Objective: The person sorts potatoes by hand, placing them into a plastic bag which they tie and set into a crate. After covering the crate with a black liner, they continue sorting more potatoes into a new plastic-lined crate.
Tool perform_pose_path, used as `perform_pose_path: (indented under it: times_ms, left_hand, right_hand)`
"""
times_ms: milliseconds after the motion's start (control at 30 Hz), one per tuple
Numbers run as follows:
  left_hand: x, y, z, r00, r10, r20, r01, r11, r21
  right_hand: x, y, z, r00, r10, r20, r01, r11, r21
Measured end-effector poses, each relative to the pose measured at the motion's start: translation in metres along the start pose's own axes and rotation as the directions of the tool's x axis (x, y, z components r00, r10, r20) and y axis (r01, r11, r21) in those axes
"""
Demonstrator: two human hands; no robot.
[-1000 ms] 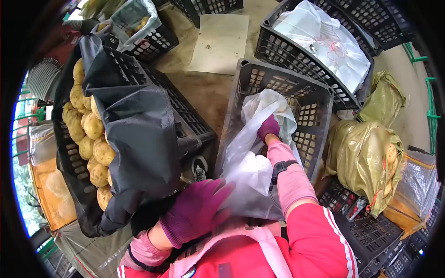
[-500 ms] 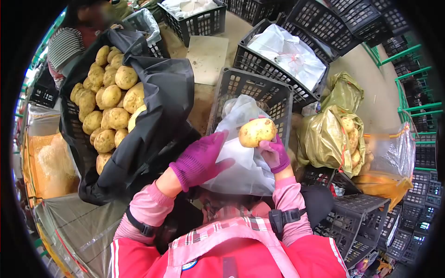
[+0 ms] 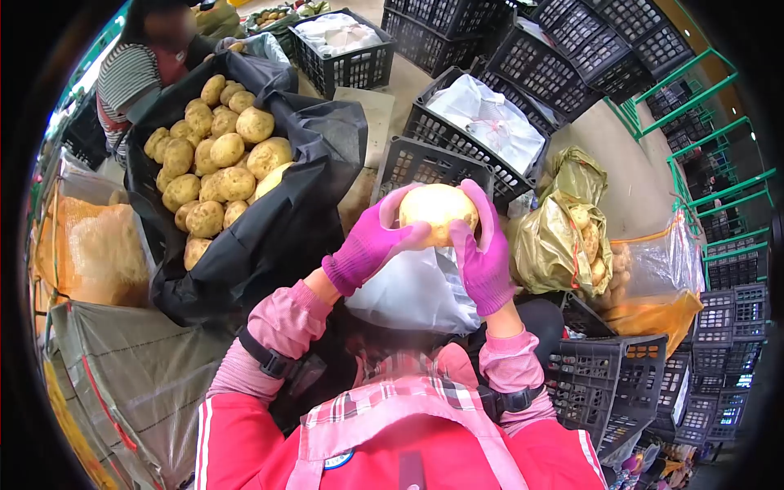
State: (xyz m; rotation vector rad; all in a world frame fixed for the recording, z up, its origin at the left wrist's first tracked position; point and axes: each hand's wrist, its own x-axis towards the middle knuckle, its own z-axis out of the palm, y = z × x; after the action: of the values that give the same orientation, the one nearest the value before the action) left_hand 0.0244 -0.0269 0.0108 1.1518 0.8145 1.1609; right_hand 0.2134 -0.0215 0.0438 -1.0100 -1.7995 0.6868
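A large yellow potato (image 3: 438, 211) is held up between my two hands, over a black crate (image 3: 433, 163) lined with a white plastic bag (image 3: 416, 290). My left hand (image 3: 377, 241), in a purple glove, grips the potato's left side. On its right side, my right hand (image 3: 483, 249) in a matching glove has its fingers and thumb pressed against the skin. Many potatoes (image 3: 228, 149) lie in a crate at the left, lined with black cloth (image 3: 314, 175).
Another person (image 3: 135, 73) sits at the upper left behind the potato crate. A crate with a white bag (image 3: 490, 118) stands beyond mine. Gold bags of potatoes (image 3: 555, 245), stacked black crates (image 3: 608, 376) and green rails (image 3: 686, 98) are at the right.
My left hand has moved up and right and taken hold of the potato, which my right hand alone held before. Both hands are raised higher, and the view has shifted.
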Motion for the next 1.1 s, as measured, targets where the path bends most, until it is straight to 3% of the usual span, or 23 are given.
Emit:
perform_pose_path:
  times_ms: [167, 267, 433, 467, 500, 600, 633, 733, 833, 867, 967, 1033, 1067, 1100]
  left_hand:
    - [0.004, -0.007, -0.004, 0.994, 0.108, -0.033, -0.109, 0.994, -0.02]
    - [0.002, 0.006, -0.003, 0.996, 0.073, -0.041, -0.077, 0.992, -0.097]
    - [-0.001, 0.006, -0.003, 0.979, 0.172, -0.107, -0.165, 0.983, 0.076]
    - [-0.002, 0.008, -0.002, 0.971, 0.206, -0.122, -0.189, 0.973, 0.135]
    - [-0.002, 0.007, -0.002, 0.955, 0.269, -0.124, -0.241, 0.949, 0.205]
    - [0.001, 0.006, -0.003, 0.904, 0.411, -0.115, -0.341, 0.858, 0.384]
    - [0.001, 0.004, -0.001, 0.896, 0.428, -0.118, -0.344, 0.838, 0.423]
    - [0.0, 0.006, 0.001, 0.885, 0.445, -0.137, -0.32, 0.796, 0.513]
    - [0.0, 0.004, -0.002, 0.875, 0.461, -0.15, -0.319, 0.78, 0.538]
    - [0.001, 0.003, -0.004, 0.87, 0.469, -0.149, -0.326, 0.776, 0.54]
    - [0.0, 0.024, -0.009, 0.967, 0.192, -0.167, -0.133, 0.941, 0.312]
    - [0.006, -0.013, -0.022, 0.942, 0.332, -0.045, -0.228, 0.734, 0.639]
    - [0.01, -0.025, -0.03, 0.924, 0.382, 0.035, -0.269, 0.583, 0.767]
    - [0.011, -0.008, -0.029, 0.993, 0.025, 0.111, -0.037, 0.994, 0.104]
  right_hand:
    - [0.002, -0.005, 0.017, 0.991, -0.006, -0.136, 0.006, 1.0, -0.007]
    - [0.005, -0.007, 0.022, 0.983, -0.025, -0.183, 0.024, 1.0, -0.009]
    - [0.009, -0.004, 0.024, 0.969, 0.152, -0.194, -0.126, 0.982, 0.139]
    - [0.009, -0.002, 0.022, 0.966, 0.192, -0.175, -0.159, 0.969, 0.188]
    - [0.009, -0.006, 0.019, 0.93, 0.367, -0.022, -0.32, 0.838, 0.442]
    - [0.01, -0.017, 0.018, 0.876, 0.422, 0.233, -0.457, 0.573, 0.68]
    - [0.009, -0.01, 0.015, 0.857, 0.409, 0.313, -0.499, 0.511, 0.699]
    - [0.003, -0.002, 0.021, 0.829, 0.427, 0.362, -0.531, 0.398, 0.748]
    - [-0.005, 0.004, 0.027, 0.826, 0.418, 0.377, -0.534, 0.37, 0.76]
    - [-0.006, 0.003, 0.027, 0.833, 0.417, 0.363, -0.525, 0.388, 0.758]
    - [-0.006, -0.001, 0.022, 0.872, 0.399, 0.284, -0.464, 0.491, 0.737]
    - [-0.002, -0.001, 0.017, 0.914, 0.353, 0.202, -0.389, 0.615, 0.686]
    - [0.002, 0.0, 0.013, 0.954, 0.26, 0.151, -0.298, 0.742, 0.601]
    - [0.006, 0.002, 0.01, 0.981, 0.159, 0.113, -0.194, 0.845, 0.499]
